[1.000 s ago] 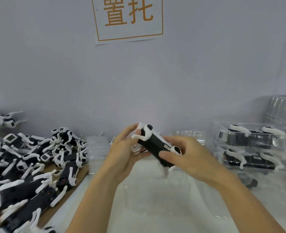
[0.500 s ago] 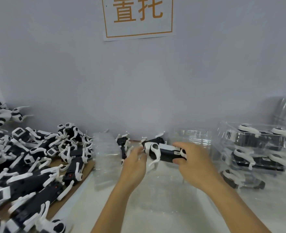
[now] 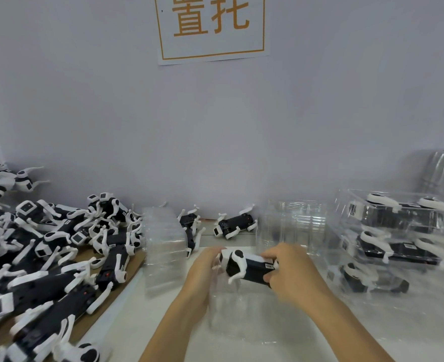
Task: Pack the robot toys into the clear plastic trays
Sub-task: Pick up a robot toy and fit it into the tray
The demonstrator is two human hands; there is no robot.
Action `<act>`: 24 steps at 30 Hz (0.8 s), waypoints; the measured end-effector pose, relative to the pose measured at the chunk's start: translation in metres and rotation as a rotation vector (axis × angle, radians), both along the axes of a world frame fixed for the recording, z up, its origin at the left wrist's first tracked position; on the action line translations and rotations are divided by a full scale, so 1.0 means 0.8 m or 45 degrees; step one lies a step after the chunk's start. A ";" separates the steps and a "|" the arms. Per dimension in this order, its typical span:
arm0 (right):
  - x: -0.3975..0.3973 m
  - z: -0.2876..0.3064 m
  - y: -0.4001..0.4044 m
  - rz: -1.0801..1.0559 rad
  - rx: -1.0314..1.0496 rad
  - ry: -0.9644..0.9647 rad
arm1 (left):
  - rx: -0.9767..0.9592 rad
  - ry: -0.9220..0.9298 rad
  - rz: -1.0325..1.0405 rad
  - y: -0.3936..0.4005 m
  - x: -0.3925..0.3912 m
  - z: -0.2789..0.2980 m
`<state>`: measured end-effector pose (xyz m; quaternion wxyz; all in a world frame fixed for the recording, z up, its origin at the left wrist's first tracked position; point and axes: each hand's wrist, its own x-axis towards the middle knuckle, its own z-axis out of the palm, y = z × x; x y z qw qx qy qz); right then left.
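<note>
A black-and-white robot toy (image 3: pixel 247 267) lies sideways between my two hands, low over a clear plastic tray (image 3: pixel 241 317) on the white table. My right hand (image 3: pixel 291 273) grips the toy's rear body with curled fingers. My left hand (image 3: pixel 205 267) holds the toy's white front end; its fingertips are hidden behind the toy. The tray under the toy is transparent and its edges are hard to make out.
A big pile of robot toys (image 3: pixel 45 252) covers a cardboard sheet on the left. A stack of clear trays (image 3: pixel 163 241) stands left of my hands. Two loose toys (image 3: pixel 234 226) lie by the wall. Filled trays (image 3: pixel 398 236) are stacked at right, empty ones (image 3: pixel 294 226) behind.
Both hands have carried the toy down from chest height toward the tray on the table and turned it level. The camera has tilted, showing more of the table.
</note>
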<state>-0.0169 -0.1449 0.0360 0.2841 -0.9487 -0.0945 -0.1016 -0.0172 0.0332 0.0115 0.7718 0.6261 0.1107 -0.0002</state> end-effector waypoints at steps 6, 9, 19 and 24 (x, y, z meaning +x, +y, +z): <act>-0.002 -0.003 0.003 -0.003 -0.057 -0.033 | -0.075 -0.025 -0.141 0.000 -0.002 -0.004; -0.004 -0.003 0.004 0.007 -0.074 -0.016 | -0.052 -0.032 -0.126 0.003 -0.010 -0.007; -0.004 -0.001 0.005 -0.009 -0.183 0.005 | 0.042 -0.024 -0.048 0.001 -0.003 -0.006; -0.004 -0.003 0.004 0.011 -0.209 -0.029 | 0.066 -0.018 -0.056 0.003 0.002 -0.006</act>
